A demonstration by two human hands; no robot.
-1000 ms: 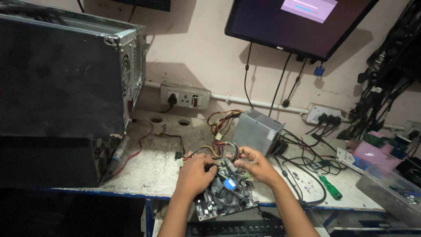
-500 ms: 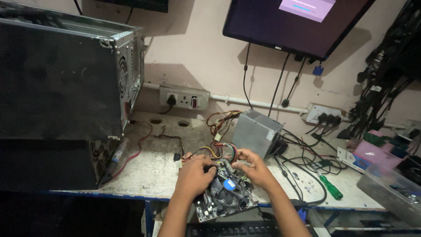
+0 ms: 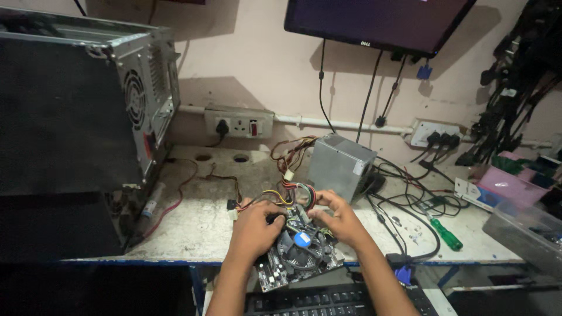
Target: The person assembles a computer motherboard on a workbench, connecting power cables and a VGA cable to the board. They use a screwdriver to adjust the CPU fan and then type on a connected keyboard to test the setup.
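A computer motherboard (image 3: 275, 275) with a round cooler fan (image 3: 301, 248) lies at the front edge of a worn white workbench (image 3: 199, 228). My left hand (image 3: 254, 228) rests on its left side, fingers curled around a dark connector. My right hand (image 3: 339, 219) grips the upper right of the board, where a bundle of coloured wires (image 3: 293, 193) runs in. These wires lead back to a grey power supply box (image 3: 339, 167) standing just behind the board.
A tall open computer case (image 3: 82, 117) stands at left. A monitor (image 3: 380, 23) hangs on the wall above sockets (image 3: 239, 124). Black cables (image 3: 410, 205) and a green-handled screwdriver (image 3: 446, 234) lie at right, beside a clear bin (image 3: 524, 234). A keyboard (image 3: 316, 301) sits below.
The view has tilted down slightly. Both hands stay on the motherboard, shifting only a little at the wire connector.
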